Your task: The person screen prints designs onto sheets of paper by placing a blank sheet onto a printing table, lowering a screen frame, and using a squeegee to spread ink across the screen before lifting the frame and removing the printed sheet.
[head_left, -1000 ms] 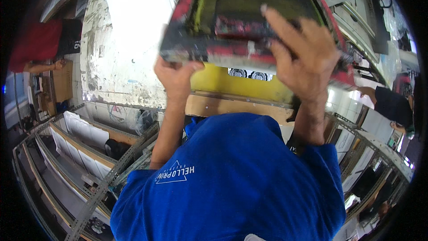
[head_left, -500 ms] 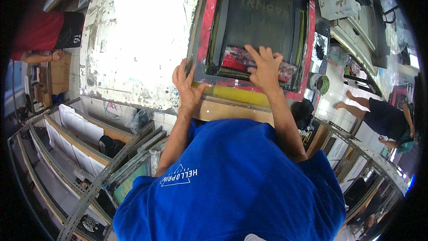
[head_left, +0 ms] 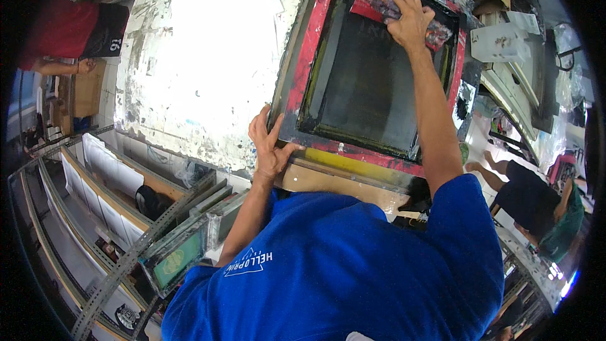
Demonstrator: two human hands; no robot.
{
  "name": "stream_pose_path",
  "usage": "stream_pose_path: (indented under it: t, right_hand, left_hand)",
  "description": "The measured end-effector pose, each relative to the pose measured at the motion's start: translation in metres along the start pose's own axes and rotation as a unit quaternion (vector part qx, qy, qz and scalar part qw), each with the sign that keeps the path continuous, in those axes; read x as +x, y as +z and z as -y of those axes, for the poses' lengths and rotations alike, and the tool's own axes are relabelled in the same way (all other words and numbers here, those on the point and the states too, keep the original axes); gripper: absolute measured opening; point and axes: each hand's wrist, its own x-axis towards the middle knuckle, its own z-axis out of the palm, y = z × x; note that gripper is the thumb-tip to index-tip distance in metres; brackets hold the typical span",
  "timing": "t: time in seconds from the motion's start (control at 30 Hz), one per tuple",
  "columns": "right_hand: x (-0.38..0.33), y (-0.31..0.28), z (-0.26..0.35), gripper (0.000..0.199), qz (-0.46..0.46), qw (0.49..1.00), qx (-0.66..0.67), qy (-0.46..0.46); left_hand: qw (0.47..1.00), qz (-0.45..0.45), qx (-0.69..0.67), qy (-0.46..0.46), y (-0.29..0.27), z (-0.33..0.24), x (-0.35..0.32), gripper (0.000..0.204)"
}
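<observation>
A screen-printing frame (head_left: 302, 79) with red edges surrounds a dark mesh (head_left: 372, 82). At the far end of this mesh my right hand (head_left: 410, 22) is closed on a wide squeegee (head_left: 366, 3), red and smeared with grey, lying crosswise. The squeegee is partly hidden by my fingers. My left hand (head_left: 271, 151) rests against the frame's near left corner. Its fingers are spread along the side, and the thumb lies by the near edge.
Left of the frame, large white sheets (head_left: 218, 57) lie on a paint-stained table (head_left: 136, 88). A white plastic container (head_left: 499, 43) stands at far right. Shelving racks (head_left: 120, 215) fill the lower left. One person in red (head_left: 60, 35) is at left, another (head_left: 530, 199) at right.
My right hand has pushed the squeegee from the near end of the mesh to the far end. My left hand stays at the frame's corner. The view has shifted slightly.
</observation>
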Motion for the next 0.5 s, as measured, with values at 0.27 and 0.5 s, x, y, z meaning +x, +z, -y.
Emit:
stream_pose_path:
  t: [0.27, 0.5]
  right_hand:
    - [0.064, 0.02, -0.052, 0.068, 0.006, 0.999, 0.021, -0.048]
    - [0.086, 0.006, -0.048, 0.055, 0.047, 0.993, 0.107, -0.008]
  left_hand:
    - [1.0, -0.006, -0.018, -0.006, 0.003, 0.005, -0.004, 0.093]
    - [1.0, -0.012, -0.025, 0.0, 0.004, 0.005, -0.005, 0.092]
